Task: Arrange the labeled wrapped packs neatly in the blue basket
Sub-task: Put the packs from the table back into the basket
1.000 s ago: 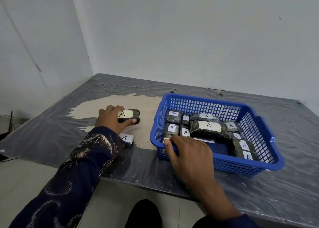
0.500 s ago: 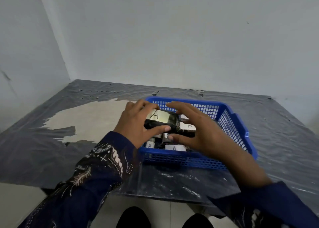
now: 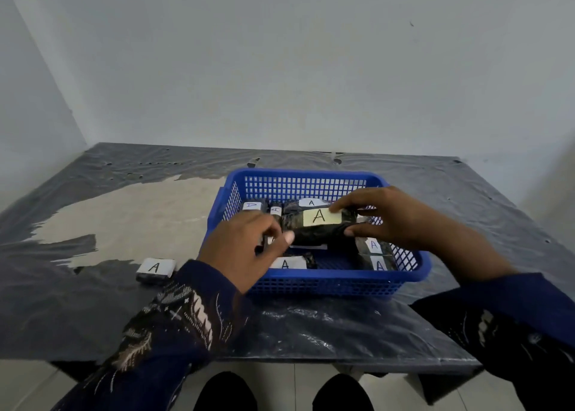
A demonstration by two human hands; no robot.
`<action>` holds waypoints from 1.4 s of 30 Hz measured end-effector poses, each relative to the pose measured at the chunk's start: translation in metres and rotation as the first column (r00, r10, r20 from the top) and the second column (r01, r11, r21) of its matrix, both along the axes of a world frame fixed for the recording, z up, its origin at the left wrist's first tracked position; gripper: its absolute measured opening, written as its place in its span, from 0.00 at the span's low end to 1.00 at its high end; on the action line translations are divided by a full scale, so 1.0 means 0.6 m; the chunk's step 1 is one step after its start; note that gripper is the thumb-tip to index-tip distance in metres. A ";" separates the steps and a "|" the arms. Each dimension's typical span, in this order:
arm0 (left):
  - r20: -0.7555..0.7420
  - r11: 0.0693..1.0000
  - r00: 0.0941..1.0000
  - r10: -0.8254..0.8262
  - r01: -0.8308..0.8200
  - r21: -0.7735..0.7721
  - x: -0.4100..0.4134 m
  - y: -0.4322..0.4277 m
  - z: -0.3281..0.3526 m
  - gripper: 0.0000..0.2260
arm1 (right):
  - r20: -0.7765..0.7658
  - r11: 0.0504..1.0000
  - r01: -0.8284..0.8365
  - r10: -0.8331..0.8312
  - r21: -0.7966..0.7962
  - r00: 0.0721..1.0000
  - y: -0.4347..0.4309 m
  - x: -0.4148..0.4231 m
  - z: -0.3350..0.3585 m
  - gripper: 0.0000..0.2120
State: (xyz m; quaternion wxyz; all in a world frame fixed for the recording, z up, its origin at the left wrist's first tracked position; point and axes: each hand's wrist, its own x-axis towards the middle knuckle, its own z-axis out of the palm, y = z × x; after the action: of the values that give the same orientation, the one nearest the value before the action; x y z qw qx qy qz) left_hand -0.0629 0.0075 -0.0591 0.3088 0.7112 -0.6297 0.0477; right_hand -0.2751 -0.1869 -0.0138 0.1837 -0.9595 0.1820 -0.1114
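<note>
Over the blue basket [image 3: 323, 281], the right hand [image 3: 401, 216] is pinching the yellow-labeled pack [image 3: 317, 225] by its end, probably to seat it label-up. The left hand [image 3: 245, 248] is steadying its other end, fingers loosely curled; one pack [image 3: 154, 270] is lying left of the basket.

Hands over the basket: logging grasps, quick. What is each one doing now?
Left hand: closed on the large pack, at its left end.
Right hand: pinching the same pack's right end.

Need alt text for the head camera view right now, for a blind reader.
Both hands hold a dark wrapped pack with a yellow "A" label over a blue basket of similar packs. The right hand pinches one end, the left hand the other. One labeled pack lies outside on the table.
</note>
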 end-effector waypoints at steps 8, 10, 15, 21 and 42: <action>0.219 0.998 0.973 0.070 -0.068 -0.018 -0.011 0.026 -0.041 0.21 | -0.039 0.984 -0.100 0.095 -0.144 0.995 -0.001 0.023 -0.039 0.22; 0.232 0.996 0.970 0.073 -0.083 0.035 -0.014 0.027 -0.037 0.22 | -0.056 0.985 -0.109 0.103 -0.130 0.993 -0.003 0.024 -0.043 0.22; 0.136 0.960 0.991 -0.012 -0.026 0.278 -0.008 0.008 -0.027 0.31 | -0.093 0.991 -0.105 0.096 -0.089 0.991 -0.010 0.024 -0.040 0.22; 0.145 0.921 0.983 -0.115 0.051 0.387 -0.003 -0.004 -0.026 0.33 | -0.038 0.985 -0.087 0.082 -0.152 0.996 -0.005 0.022 -0.038 0.22; 0.029 0.811 0.996 -0.090 0.056 0.582 -0.013 -0.025 0.004 0.29 | -0.069 0.965 0.005 -0.024 -0.262 0.997 0.002 0.015 -0.045 0.29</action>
State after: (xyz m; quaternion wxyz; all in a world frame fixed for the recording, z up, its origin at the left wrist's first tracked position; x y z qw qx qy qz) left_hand -0.0707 -0.0076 -0.0565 0.0614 0.7452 -0.6493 -0.1389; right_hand -0.2660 -0.1857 -0.0411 0.0480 -0.9774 0.1794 -0.1015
